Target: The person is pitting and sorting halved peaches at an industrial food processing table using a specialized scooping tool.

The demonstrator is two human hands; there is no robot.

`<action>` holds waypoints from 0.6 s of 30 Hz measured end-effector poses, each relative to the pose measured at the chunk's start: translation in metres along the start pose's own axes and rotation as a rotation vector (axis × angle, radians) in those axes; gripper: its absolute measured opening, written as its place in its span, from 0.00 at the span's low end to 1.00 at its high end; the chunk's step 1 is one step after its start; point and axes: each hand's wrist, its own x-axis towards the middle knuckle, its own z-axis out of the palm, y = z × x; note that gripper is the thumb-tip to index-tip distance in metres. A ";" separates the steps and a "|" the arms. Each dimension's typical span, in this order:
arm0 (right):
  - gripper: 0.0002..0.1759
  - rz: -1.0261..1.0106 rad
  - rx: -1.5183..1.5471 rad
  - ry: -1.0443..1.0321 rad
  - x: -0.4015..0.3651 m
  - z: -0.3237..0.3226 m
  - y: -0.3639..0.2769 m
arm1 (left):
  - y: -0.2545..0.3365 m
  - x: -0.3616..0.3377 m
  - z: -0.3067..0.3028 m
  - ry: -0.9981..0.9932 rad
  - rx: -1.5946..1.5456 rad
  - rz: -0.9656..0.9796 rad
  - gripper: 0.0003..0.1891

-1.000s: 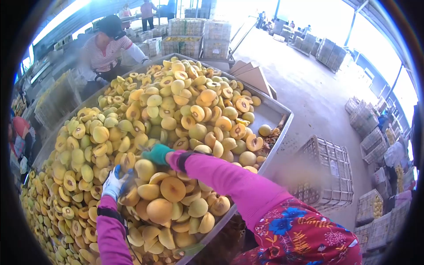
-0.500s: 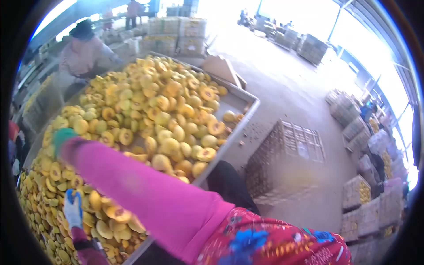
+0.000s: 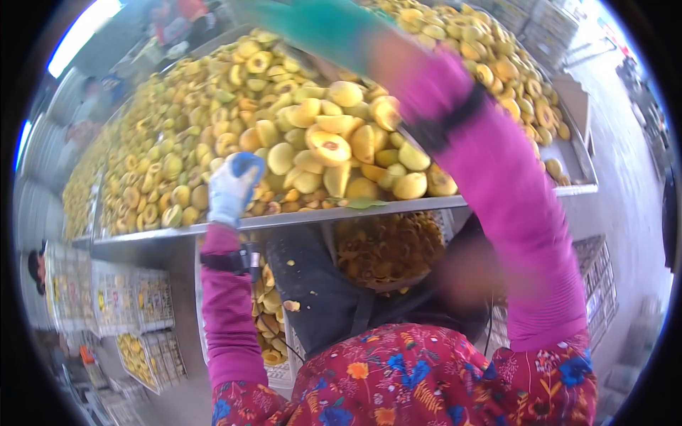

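Observation:
Halved yellow fruits point(image 3: 330, 148), several with reddish pit hollows, cover a metal-edged table point(image 3: 284, 219). My left hand point(image 3: 235, 189), in a white and blue glove, is closed at the table's near edge beside the fruit; what it holds, if anything, is hidden. My right hand point(image 3: 323, 32), in a green glove, reaches over the far part of the pile. It is blurred by motion, so its fingers cannot be made out. A green leaf point(image 3: 366, 204) lies on the near rim.
A container of brown scraps point(image 3: 389, 248) stands between my legs. Beside my left leg is a crate of fruit halves point(image 3: 268, 319). Stacked crates point(image 3: 114, 295) stand at the left, and another crate point(image 3: 600, 284) at the right. People are at the upper left.
The view has swung left and down, showing my lap and the containers below. My right arm, earlier stretched across the left of the view, now reaches up from the right.

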 end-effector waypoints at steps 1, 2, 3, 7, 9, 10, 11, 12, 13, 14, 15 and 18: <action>0.24 0.073 0.221 0.023 -0.010 0.004 0.013 | 0.032 -0.013 0.002 -0.008 0.107 -0.069 0.13; 0.25 0.034 0.561 0.036 -0.012 0.026 0.056 | 0.052 -0.018 0.014 0.017 0.135 0.067 0.14; 0.26 0.128 0.659 0.080 -0.038 0.040 0.069 | 0.053 -0.017 0.035 0.021 0.161 0.193 0.20; 0.24 0.428 1.021 0.185 -0.097 0.108 0.110 | 0.107 -0.002 0.094 -0.133 0.659 0.081 0.47; 0.23 0.444 1.045 0.221 -0.115 0.125 0.116 | 0.127 0.010 0.102 -0.259 0.708 -0.080 0.49; 0.21 0.424 0.961 0.267 -0.121 0.132 0.115 | 0.128 0.010 0.100 -0.241 0.701 -0.003 0.46; 0.20 0.403 0.877 0.306 -0.125 0.137 0.115 | 0.125 0.009 0.100 -0.200 0.673 0.090 0.43; 0.20 0.406 0.882 0.314 -0.127 0.140 0.117 | 0.122 0.006 0.100 -0.158 0.645 0.180 0.40; 0.18 0.294 0.834 0.371 -0.127 0.146 0.123 | 0.115 0.002 0.099 -0.158 0.652 0.183 0.40; 0.16 0.183 0.783 0.425 -0.126 0.148 0.123 | 0.111 -0.002 0.093 -0.007 0.473 0.309 0.36; 0.15 0.110 0.624 0.507 -0.125 0.151 0.122 | 0.107 -0.007 0.089 0.139 0.294 0.425 0.32; 0.16 -0.089 0.216 0.581 -0.125 0.159 0.102 | 0.105 -0.043 0.078 -0.006 -0.914 0.013 0.21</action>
